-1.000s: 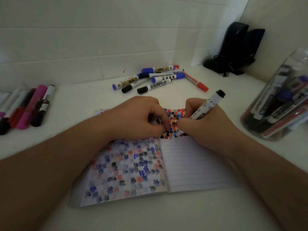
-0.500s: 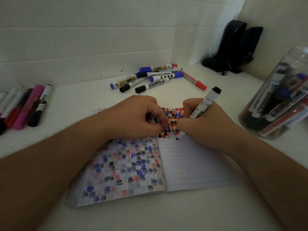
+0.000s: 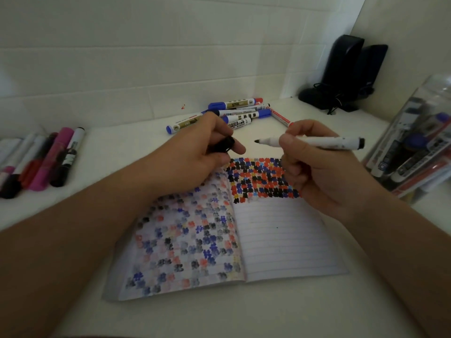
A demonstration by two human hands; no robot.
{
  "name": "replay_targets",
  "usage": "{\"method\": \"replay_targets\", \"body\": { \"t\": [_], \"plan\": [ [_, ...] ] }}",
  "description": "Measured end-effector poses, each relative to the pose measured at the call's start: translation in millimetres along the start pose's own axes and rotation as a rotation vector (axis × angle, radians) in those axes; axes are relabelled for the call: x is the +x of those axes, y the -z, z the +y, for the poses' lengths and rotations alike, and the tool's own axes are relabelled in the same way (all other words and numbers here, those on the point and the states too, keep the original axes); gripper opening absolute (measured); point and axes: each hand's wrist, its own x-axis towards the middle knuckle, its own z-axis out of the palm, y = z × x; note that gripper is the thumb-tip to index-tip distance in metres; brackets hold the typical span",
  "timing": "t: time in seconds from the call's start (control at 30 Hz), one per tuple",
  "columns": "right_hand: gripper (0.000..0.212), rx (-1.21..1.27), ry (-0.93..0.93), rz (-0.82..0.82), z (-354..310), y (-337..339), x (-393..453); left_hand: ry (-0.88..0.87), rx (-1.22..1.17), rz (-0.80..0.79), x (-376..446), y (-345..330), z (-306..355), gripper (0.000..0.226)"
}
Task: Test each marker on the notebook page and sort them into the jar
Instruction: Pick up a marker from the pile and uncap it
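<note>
jar (image 3: 415, 145) right, marker pile (image 3: 234, 113) behind, notebook (image 3: 288, 240) front open

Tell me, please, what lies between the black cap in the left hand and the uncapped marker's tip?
In the head view, nothing: only bare white tabletop shows between the black cap and the white marker's black tip.

The notebook (image 3: 280, 240) has white lined paper, with dense black, red, blue and yellow blots on its right page and fainter ones on the left. The held marker (image 3: 317, 142) is white with a black tip, the cap (image 3: 225, 143) black. On the white worktop (image 3: 122, 147) lie pink, red and, it seems, black markers (image 3: 48, 162).
</note>
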Motion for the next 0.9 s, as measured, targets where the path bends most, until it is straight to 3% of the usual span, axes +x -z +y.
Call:
{"method": "replay_targets", "body": {
  "t": [0.13,0.33,0.6,0.8,0.9],
  "plan": [
    [0.017,0.147,-0.148,-0.047,-1,-2,-1,-0.007,0.011,0.072,-1,-3,0,0.029],
    [0.026,0.102,-0.167,0.052,1,-7,-4,-0.011,0.084,0.028,-4,-4,8,0.034],
    [0.018,0.117,-0.192,0.13,-3,-12,-4,-0.033,0.093,0.004,-3,-4,10,0.036],
    [0.022,-0.074,-0.083,0.12,2,-16,-3,-0.066,0.12,0.016,-4,-7,8,0.031],
    [0.011,-0.104,-0.029,0.104,3,-18,-4,-0.067,0.143,0.05,-3,-7,5,0.03]
  ]
}}
